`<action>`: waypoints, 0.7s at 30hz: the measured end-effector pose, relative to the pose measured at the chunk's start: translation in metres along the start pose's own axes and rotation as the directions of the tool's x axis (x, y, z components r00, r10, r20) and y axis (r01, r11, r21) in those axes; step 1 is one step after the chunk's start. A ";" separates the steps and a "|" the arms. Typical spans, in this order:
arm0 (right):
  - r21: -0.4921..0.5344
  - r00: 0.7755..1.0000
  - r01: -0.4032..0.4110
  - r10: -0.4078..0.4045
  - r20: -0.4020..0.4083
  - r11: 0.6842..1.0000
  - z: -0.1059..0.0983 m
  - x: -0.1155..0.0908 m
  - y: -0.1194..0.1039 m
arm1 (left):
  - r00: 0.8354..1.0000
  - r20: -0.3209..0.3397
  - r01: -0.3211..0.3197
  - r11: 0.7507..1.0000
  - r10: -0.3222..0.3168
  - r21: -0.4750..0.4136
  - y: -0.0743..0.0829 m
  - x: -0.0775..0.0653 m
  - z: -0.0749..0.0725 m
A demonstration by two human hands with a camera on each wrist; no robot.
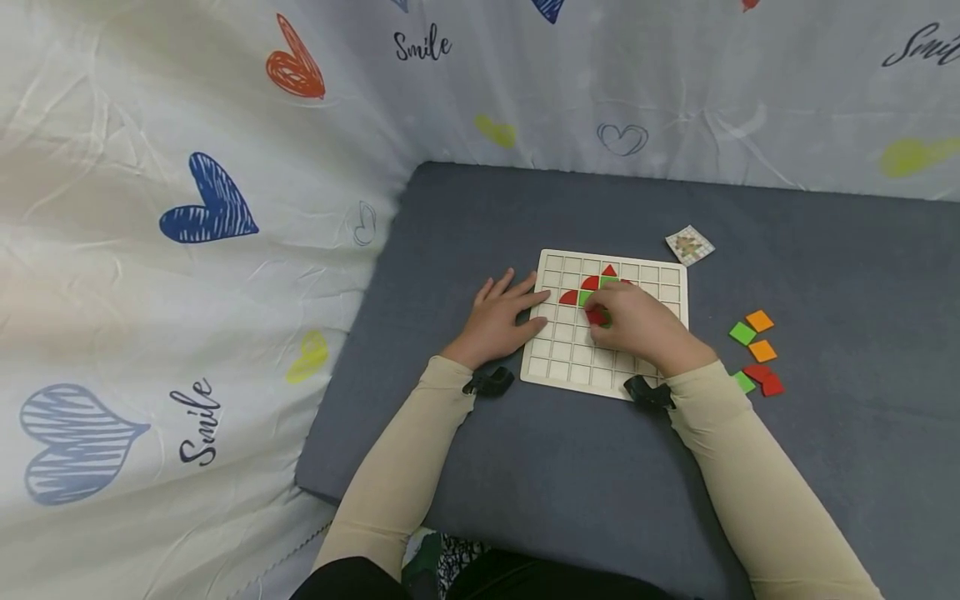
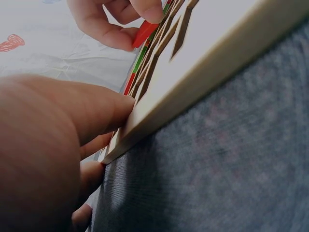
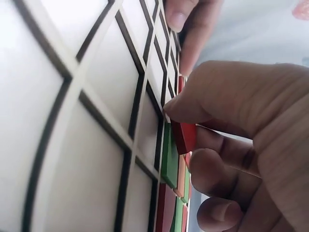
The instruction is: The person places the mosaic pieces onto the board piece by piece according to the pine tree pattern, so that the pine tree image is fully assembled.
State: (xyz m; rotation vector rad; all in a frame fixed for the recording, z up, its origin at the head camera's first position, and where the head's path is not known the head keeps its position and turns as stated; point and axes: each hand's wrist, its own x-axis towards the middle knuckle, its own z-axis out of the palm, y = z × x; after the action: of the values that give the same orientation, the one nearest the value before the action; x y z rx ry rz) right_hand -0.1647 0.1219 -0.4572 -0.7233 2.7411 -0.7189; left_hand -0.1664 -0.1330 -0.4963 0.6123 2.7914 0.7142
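Observation:
A pale wooden grid board (image 1: 558,357) lies on the grey table. My left hand (image 1: 498,320) rests at its left side, fingers spread, with thumb and fingertips on the board's edge. Over the middle of the grid, my right hand (image 1: 647,329) pinches a red tile (image 3: 184,137) between thumb and fingers. That tile is tilted, close above a green tile (image 3: 169,164) set in the grid. Red curved pieces (image 1: 569,297), a red triangle (image 1: 610,271) and green squares (image 1: 609,282) sit in the upper cells. My right hand covers part of this pattern.
Right of the board lie loose tiles: orange squares (image 1: 760,321), green squares (image 1: 742,333) and red pieces (image 1: 772,384). A small patterned card (image 1: 690,246) lies by the board's upper right corner. A white curtain (image 1: 360,275) with printed hearts hangs along the table's left and back edges.

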 end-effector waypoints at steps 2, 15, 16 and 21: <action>-0.012 1.000 0.012 -0.012 0.005 1.000 0.001 0.001 0.000 | 1.000 -0.002 -0.002 1.000 0.002 -0.003 0.000 0.000 0.000; -0.057 0.998 0.050 -0.049 0.030 0.997 0.002 0.001 -0.001 | 1.000 -0.007 -0.005 1.000 0.005 0.006 0.000 -0.001 0.000; -0.057 0.998 0.054 -0.052 0.029 0.997 0.002 0.001 -0.002 | 1.000 -0.007 -0.004 1.000 0.004 0.007 0.000 -0.001 0.000; -0.051 0.998 0.063 -0.061 0.031 0.997 0.001 0.002 -0.003 | 1.000 -0.008 -0.001 1.000 0.001 0.006 0.001 -0.001 0.000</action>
State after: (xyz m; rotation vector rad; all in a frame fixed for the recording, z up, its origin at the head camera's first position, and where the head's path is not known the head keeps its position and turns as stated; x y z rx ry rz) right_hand -0.1647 0.1177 -0.4566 -0.8268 2.7303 -0.6462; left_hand -0.1658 -0.1328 -0.4960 0.6131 2.8013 0.7108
